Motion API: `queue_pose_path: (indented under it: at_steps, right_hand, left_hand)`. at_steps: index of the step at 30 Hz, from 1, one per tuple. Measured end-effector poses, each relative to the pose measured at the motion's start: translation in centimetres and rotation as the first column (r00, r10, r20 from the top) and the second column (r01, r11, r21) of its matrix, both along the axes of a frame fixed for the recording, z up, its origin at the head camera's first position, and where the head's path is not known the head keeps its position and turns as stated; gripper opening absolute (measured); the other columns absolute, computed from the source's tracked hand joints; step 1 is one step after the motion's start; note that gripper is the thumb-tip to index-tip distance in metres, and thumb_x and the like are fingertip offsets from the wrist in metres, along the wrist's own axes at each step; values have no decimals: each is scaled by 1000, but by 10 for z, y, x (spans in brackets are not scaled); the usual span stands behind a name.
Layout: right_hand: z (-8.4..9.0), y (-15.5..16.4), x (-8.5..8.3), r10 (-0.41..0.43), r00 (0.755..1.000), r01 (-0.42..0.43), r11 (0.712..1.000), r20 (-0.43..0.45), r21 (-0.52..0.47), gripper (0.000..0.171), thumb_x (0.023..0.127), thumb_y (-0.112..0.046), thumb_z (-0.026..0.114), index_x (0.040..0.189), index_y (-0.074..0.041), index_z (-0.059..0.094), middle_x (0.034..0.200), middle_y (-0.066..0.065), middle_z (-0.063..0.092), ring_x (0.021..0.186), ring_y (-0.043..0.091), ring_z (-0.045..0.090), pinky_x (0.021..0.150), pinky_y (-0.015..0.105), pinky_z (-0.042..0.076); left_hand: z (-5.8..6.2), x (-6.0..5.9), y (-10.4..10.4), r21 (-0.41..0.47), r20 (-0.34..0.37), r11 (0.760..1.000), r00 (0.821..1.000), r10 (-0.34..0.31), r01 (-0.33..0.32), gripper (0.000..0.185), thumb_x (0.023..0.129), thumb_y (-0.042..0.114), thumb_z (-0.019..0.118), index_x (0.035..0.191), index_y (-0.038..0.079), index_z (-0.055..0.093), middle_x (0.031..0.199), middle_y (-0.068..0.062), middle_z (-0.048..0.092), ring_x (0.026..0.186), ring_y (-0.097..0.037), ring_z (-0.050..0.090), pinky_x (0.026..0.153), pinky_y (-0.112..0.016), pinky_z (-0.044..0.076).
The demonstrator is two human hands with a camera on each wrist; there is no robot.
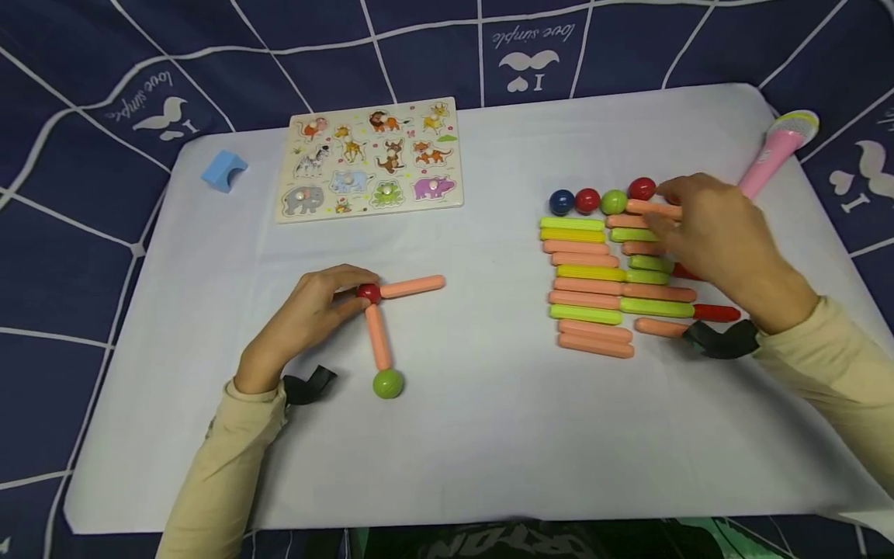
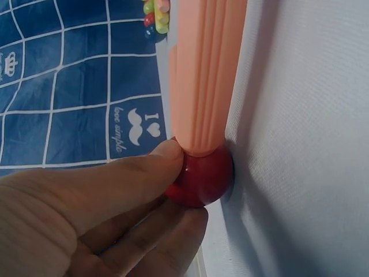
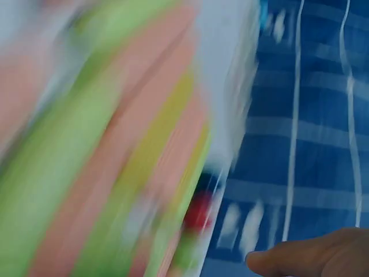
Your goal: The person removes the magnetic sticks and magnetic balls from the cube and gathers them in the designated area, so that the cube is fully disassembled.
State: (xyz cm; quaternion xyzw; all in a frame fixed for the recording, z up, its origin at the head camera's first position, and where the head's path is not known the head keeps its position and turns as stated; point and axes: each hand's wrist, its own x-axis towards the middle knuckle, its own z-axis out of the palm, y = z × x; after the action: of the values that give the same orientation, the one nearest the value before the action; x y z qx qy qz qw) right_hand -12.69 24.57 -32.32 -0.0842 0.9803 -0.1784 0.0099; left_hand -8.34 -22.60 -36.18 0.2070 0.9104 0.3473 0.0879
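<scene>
— White sheeting (image 1: 489, 435) covers the table in the head view. What's under way?

— Building, I'd judge. The left hand (image 1: 307, 318) pinches the red ball (image 1: 368, 293), with one orange rod (image 1: 412, 286) running toward three o'clock and another (image 1: 378, 336) toward six, ending in a green ball (image 1: 387, 383).

— The left wrist view?

— Fingers (image 2: 144, 167) curl round that red ball (image 2: 202, 182).

— The right hand (image 1: 719, 233)?

— It pinches an orange stick (image 1: 653, 208) at the pile's twelve o'clock edge. The right wrist view is blurred. Next calls for carrying it over.
</scene>
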Motion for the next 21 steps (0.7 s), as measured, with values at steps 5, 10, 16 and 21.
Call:
queue_pose_path:
  at_steps: [5, 10, 16, 21]
  right_hand:
    - [1, -94, 9, 336, 940, -328, 939, 68, -103, 42, 91, -14, 70, 129, 0, 61, 122, 17, 63, 106, 31, 60, 89, 47, 53]
    - [-12, -189, 9, 618, 770, -612, 786, 159, -92, 42, 92, -13, 69, 133, -6, 60, 129, 10, 61, 119, 23, 56, 100, 40, 48]
    - [-34, -245, 7, 704, 700, -710, 704, 123, 13, 29, 93, -5, 65, 122, -9, 66, 114, 4, 66, 105, 19, 62, 85, 35, 55]
    - [-39, -252, 6, 691, 720, -694, 716, 60, 74, 23, 94, -2, 62, 115, -9, 68, 106, 4, 68, 95, 19, 65, 75, 35, 57]
  left_hand:
    - [-1, 0, -2, -1, -11, 1000, 1000, 26, -26, 32, 84, -5, 74, 115, -1, 70, 116, -14, 68, 111, -28, 61, 94, -48, 51]
    - [-4, 2, -1, 28, -3, 1000, 1000, 11, -11, 31, 84, -4, 74, 114, -1, 71, 114, -12, 69, 108, -26, 63, 91, -45, 53]
    - [-3, 1, 3, 54, -33, 998, 999, -30, 32, 30, 83, -6, 74, 113, -3, 71, 110, -12, 70, 104, -26, 65, 88, -44, 54]
    - [1, -1, 3, 32, -60, 999, 998, -35, 37, 30, 82, -8, 74, 112, -5, 71, 108, -13, 70, 102, -27, 65, 85, -43, 54]
